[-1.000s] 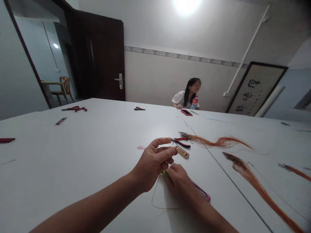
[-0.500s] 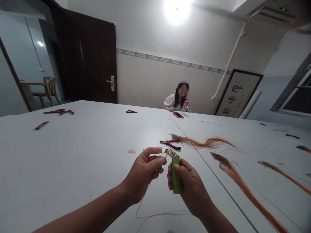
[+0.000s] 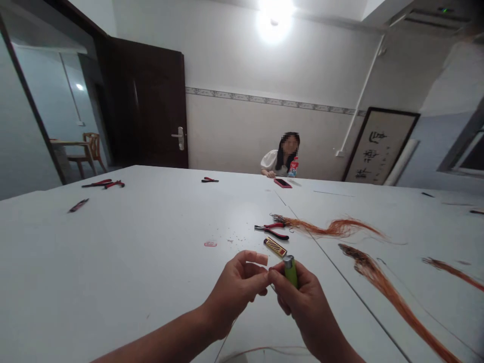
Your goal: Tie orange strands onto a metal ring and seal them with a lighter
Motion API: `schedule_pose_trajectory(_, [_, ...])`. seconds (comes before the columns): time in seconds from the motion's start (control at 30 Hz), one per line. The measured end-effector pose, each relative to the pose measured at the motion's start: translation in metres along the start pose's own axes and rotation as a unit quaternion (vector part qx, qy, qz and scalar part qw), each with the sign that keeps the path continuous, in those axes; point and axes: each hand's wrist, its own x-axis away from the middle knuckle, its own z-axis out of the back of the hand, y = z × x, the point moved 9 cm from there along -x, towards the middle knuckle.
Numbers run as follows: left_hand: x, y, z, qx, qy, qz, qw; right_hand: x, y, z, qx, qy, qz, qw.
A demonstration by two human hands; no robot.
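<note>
My right hand [image 3: 307, 298] grips the green lighter [image 3: 291, 273], its metal top above my curled fingers. My left hand [image 3: 235, 285] touches that thumb; whether its fingertips grip anything I can't tell. Beyond lie a gold bar [image 3: 275, 247], then pliers [image 3: 265, 228].

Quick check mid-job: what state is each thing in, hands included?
Lighter: held nearly upright, no flame visible
Right hand: closed around the lighter
Left hand: pinched, contents hidden
Near pliers: lying, handles spread
Striped bar: lying flat
Orange bundles: lying stretched out, strands loose
Phone: lying flat, screen dark
Bottle: upright, cap too small to judge
Door: open
Ceiling light: lit
</note>
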Motion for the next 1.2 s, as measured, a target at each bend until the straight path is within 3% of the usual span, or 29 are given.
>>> schedule_pose_trajectory(0.27, [-0.003, 0.010, 0.001, -0.033, -0.016, -0.110, 0.993, -0.003, 0.006, 0.003, 0.009, 0.006, -0.002, 1.000])
schedule_pose_trajectory(0.57, [-0.006, 0.012, 0.003, -0.043, -0.015, -0.125, 0.991, -0.007, 0.004, 0.002, 0.019, -0.009, 0.009, 1.000])
schedule_pose_trajectory(1.0, [-0.006, 0.013, 0.004, -0.073, -0.012, -0.129, 0.989, -0.006, -0.005, 0.003, 0.188, -0.022, 0.100, 0.977])
schedule_pose_trajectory(1.13, [-0.006, 0.013, 0.006, -0.090, -0.002, -0.138, 0.986, -0.009, 0.000, -0.004, 0.155, -0.019, 0.106, 0.982])
schedule_pose_trajectory(1.2, [-0.006, 0.013, 0.010, -0.100, 0.012, -0.137, 0.985, -0.014, -0.008, 0.015, 0.099, 0.038, 0.106, 0.989])
